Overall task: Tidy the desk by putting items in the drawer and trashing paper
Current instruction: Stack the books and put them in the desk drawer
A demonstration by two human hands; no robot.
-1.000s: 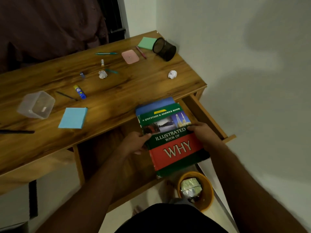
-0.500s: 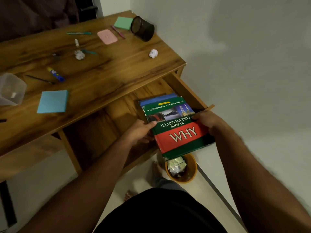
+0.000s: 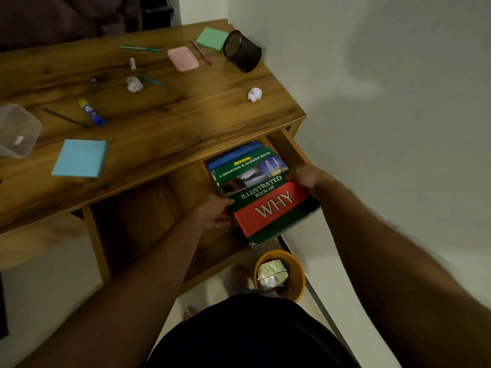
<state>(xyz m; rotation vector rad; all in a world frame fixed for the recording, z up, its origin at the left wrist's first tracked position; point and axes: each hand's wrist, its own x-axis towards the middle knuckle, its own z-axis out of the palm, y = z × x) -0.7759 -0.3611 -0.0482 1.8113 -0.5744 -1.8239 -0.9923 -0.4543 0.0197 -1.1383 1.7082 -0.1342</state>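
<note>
A green and red book titled "Illustrated Book of Why" [image 3: 265,197] lies on top of a blue book [image 3: 233,152] in the open drawer [image 3: 285,147] at the desk's right end. My left hand [image 3: 215,212] grips the green book's left edge. My right hand [image 3: 305,177] grips its right edge. The books' far ends sit under the desktop's edge. On the wooden desk [image 3: 186,120] lie two crumpled paper balls [image 3: 134,84] [image 3: 254,94], a blue notepad [image 3: 79,158], a glue stick [image 3: 91,112] and several pens.
An orange trash bin [image 3: 279,274] holding wrappers stands on the floor below the drawer. A black mesh pen holder [image 3: 243,54], a green notepad [image 3: 212,38], a pink lid [image 3: 183,58] and a clear plastic box [image 3: 16,130] sit on the desk. A white wall rises at right.
Both hands have pushed the green book farther into the drawer, toward the desk. The view has shifted with my head.
</note>
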